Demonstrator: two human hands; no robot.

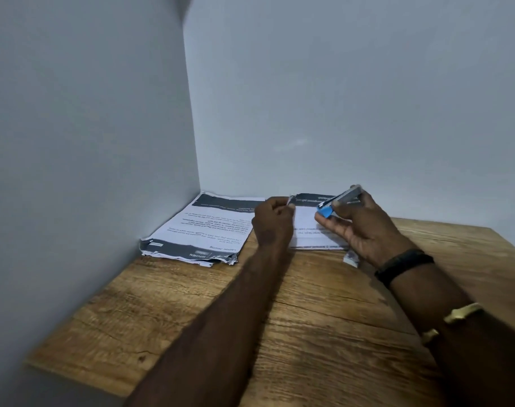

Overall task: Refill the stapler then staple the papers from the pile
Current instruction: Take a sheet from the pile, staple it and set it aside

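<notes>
Both hands are raised just above the far end of the wooden tabletop [323, 289], which sits in a corner between two pale walls. The right hand [364, 227] has its grip closed round the stapler [345, 195]: fingers and thumb curl about its body, and it tilts with the blue end low and toward the left and the metal end high by the fingertips. The left hand [272, 221] is curled, with its grip pinching a small silvery strip of staples [290, 200] at the fingertips, near the stapler's blue end but apart from it. Whether the stapler is hinged open is too blurred to tell. The pile [203, 230] of printed papers lies flat in the corner, left of the left hand, its near edge ragged and curled. A second sheet [304, 218] lies on the tabletop under and between the hands, just beside the pile. A small box [351, 257] rests on the tabletop near the right wrist, partly hidden by it. The right forearm carries a black band [404, 264] and, nearer the camera, a gold bangle [463, 312].
</notes>
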